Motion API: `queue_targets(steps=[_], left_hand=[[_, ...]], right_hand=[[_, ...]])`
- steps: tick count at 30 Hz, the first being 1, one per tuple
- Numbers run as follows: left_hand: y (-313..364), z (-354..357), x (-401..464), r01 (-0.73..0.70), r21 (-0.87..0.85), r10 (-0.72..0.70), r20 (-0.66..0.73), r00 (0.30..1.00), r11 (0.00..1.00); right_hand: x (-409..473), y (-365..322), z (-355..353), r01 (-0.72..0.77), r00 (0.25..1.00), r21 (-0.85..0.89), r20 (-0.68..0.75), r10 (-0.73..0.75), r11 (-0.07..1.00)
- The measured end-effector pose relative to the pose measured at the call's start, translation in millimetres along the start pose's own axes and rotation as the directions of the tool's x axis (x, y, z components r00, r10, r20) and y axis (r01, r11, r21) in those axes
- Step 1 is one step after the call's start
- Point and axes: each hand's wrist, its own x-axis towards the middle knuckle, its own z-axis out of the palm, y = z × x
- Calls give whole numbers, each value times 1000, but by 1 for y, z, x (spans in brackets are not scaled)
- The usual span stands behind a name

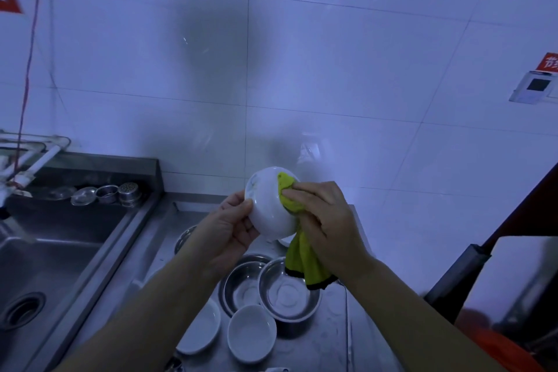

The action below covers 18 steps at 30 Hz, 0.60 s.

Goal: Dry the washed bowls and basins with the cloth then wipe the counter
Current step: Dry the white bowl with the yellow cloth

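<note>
Steel basins (289,293) and white bowls (252,332) beneath lifted bowl (270,208)

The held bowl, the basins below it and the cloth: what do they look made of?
Held white bowl: likely glazed ceramic, possibly melamine; smooth, opaque, glossy. Basins: stainless steel by their grey reflective sheen, matching the counter. Cloth: soft yellow-green fabric with dark edging, perhaps microfibre; it hangs in folds.

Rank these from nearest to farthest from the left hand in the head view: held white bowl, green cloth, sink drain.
1. held white bowl: in the left hand grip.
2. green cloth: on the bowl's far side, under the right hand.
3. sink drain: far left, in the sink.
</note>
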Motion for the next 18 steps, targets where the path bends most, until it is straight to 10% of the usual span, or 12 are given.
queue_targets(steps=[10, 18], left_hand=[[-11, 32, -1, 14, -97, -21, -70, 997, 995], [-12, 30, -8, 55, -280, -105, -164, 981, 958]], right_hand=[[2, -1, 40, 59, 998, -179, 12, -57, 982], [-9, 22, 33, 72, 993, 85, -95, -64, 994]])
